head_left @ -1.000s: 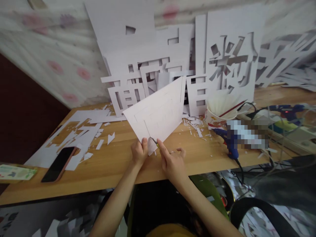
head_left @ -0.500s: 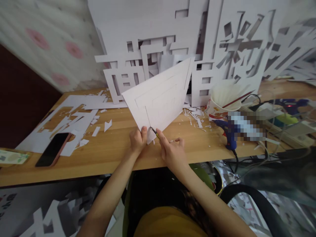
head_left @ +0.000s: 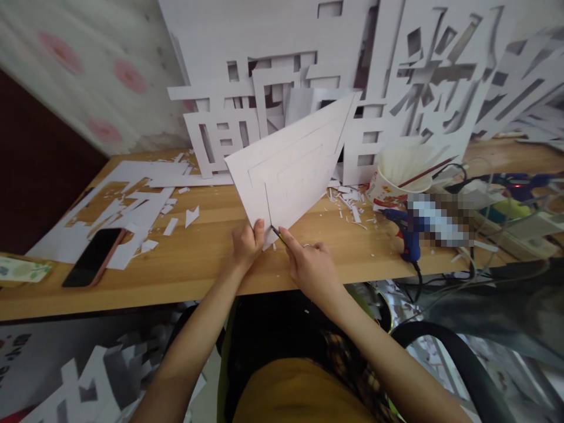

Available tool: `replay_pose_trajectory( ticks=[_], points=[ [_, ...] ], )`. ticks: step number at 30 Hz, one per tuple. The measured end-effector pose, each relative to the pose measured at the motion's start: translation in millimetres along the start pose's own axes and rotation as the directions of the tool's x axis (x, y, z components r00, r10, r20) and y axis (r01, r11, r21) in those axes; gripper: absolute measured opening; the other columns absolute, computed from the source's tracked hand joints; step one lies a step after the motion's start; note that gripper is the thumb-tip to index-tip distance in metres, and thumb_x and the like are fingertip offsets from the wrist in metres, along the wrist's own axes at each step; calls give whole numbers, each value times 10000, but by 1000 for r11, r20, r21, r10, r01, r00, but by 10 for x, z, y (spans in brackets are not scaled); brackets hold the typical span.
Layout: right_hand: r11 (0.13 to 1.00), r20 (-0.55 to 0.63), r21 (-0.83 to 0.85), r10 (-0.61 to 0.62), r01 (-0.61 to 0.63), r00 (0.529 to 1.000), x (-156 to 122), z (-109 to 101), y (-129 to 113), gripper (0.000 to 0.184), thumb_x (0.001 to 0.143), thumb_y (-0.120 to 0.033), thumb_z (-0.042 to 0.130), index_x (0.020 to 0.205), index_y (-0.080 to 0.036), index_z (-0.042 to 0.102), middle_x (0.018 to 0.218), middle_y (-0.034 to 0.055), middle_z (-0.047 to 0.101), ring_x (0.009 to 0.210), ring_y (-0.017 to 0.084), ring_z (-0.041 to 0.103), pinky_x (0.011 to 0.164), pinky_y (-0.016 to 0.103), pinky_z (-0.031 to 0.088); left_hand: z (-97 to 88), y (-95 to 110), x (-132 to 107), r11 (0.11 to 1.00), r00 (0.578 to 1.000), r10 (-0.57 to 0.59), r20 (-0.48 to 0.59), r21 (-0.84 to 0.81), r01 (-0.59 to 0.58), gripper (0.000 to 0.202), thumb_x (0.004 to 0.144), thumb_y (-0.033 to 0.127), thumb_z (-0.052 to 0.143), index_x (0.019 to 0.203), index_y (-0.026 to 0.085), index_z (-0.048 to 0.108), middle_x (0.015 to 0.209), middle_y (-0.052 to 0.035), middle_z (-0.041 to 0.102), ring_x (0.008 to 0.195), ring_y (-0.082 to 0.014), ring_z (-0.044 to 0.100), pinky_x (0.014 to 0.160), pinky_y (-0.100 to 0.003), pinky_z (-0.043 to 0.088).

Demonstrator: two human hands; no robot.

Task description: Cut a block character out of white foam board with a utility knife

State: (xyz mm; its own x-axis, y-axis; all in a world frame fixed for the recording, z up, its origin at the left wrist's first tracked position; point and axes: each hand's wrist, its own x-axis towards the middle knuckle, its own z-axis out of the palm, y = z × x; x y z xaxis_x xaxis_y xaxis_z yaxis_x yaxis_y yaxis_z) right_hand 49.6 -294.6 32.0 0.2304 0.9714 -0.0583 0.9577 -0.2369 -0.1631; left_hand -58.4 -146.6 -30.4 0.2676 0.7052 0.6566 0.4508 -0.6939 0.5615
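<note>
A white board (head_left: 295, 170) with thin outlines and cut lines on its face stands tilted above the table. My left hand (head_left: 248, 241) grips its lower left edge, thumb on the front face. In my right hand (head_left: 311, 258) is a slim black and yellow craft knife (head_left: 277, 233), index finger stretched along it. The knife's tip touches the board at the lower end of a dark line, close to my left thumb. My right palm hides the rear of the knife.
Cut-out white boards (head_left: 273, 35) lean along the back. A phone (head_left: 94, 257) lies on more cut board (head_left: 48, 238) at left. To the right are a paper cup (head_left: 390, 191) of clear sticks, a blue glue gun (head_left: 409, 235) and cables. Scraps (head_left: 350, 197) litter the wooden table (head_left: 198, 267).
The view has shifted slightly. The board has turned a little, its top corner further right. My right hand and the knife remain at the line's lower end, my left hand still gripping the edge.
</note>
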Motion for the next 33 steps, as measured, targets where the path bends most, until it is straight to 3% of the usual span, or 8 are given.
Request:
replay_pose_trajectory(
  ticks=[5, 13, 17, 21, 24, 27, 29, 33],
  points=[
    [998, 78, -59, 4, 1, 997, 14, -182, -54, 625, 990, -150, 334, 1610, -220, 293, 990, 136, 783, 834, 228, 728, 818, 353, 403, -27, 14, 22, 998, 998, 60, -5, -3, -60, 670, 1015, 656, 234, 635, 201, 547, 529, -44, 546, 489, -144, 483, 522, -290, 333],
    [998, 116, -57, -16, 23, 993, 47, -327, -62, 601, 995, -141, 344, 1593, -186, 309, 1040, 169, 775, 906, 231, 732, 885, 363, 443, -17, 7, 20, 1000, 1000, -9, -10, -6, 9, 639, 996, 655, 279, 634, 209, 558, 524, -41, 542, 514, -152, 515, 531, -288, 349],
    [998, 131, -52, -25, 32, 991, 48, -412, -75, 600, 979, -129, 385, 1575, -166, 331, 1059, 175, 771, 925, 226, 728, 880, 348, 461, -20, -5, 8, 1000, 1000, 22, -9, 3, -21, 619, 1001, 629, 283, 648, 208, 567, 545, -52, 567, 517, -161, 531, 536, -295, 354],
    [999, 123, -36, -31, 35, 992, 90, -589, -120, 542, 960, -121, 398, 1498, -153, 453, 1048, 174, 769, 928, 242, 743, 786, 321, 481, -16, -37, -8, 998, 1000, 20, 16, 64, -21, 646, 984, 671, 250, 609, 223, 525, 532, -54, 554, 502, -169, 527, 535, -300, 345],
    [999, 133, -7, -47, 48, 990, 160, -745, -137, 417, 948, -132, 417, 1314, -139, 616, 1031, 176, 769, 961, 273, 748, 735, 316, 488, -3, -71, 2, 996, 1000, 4, 15, 85, -5, 649, 969, 695, 234, 609, 230, 507, 529, -54, 540, 500, -176, 527, 528, -299, 334],
    [998, 136, 11, -67, 66, 988, 200, -779, -129, 346, 952, -159, 425, 1191, -141, 674, 1059, 184, 762, 999, 292, 744, 744, 323, 502, 6, -98, 30, 997, 1000, -25, 2, 68, 25, 620, 963, 688, 255, 634, 231, 512, 562, -69, 566, 525, -191, 555, 546, -309, 357],
    [997, 117, 27, -70, 68, 991, 181, -690, -121, 388, 958, -162, 422, 1289, -155, 626, 1071, 176, 760, 1000, 282, 742, 758, 321, 508, 4, -106, 50, 996, 997, -76, -11, 50, 76, 591, 954, 682, 295, 659, 228, 532, 595, -80, 605, 558, -198, 585, 564, -314, 381],
    [998, 118, 59, -16, 9, 993, 95, -405, -111, 590, 979, -122, 366, 1566, -176, 330, 1091, 168, 755, 986, 244, 740, 796, 308, 514, -14, -89, 53, 986, 986, -168, 11, -2, 168, 515, 898, 675, 438, 715, 220, 596, 657, -93, 685, 625, -212, 644, 587, -308, 422]
  ],
)
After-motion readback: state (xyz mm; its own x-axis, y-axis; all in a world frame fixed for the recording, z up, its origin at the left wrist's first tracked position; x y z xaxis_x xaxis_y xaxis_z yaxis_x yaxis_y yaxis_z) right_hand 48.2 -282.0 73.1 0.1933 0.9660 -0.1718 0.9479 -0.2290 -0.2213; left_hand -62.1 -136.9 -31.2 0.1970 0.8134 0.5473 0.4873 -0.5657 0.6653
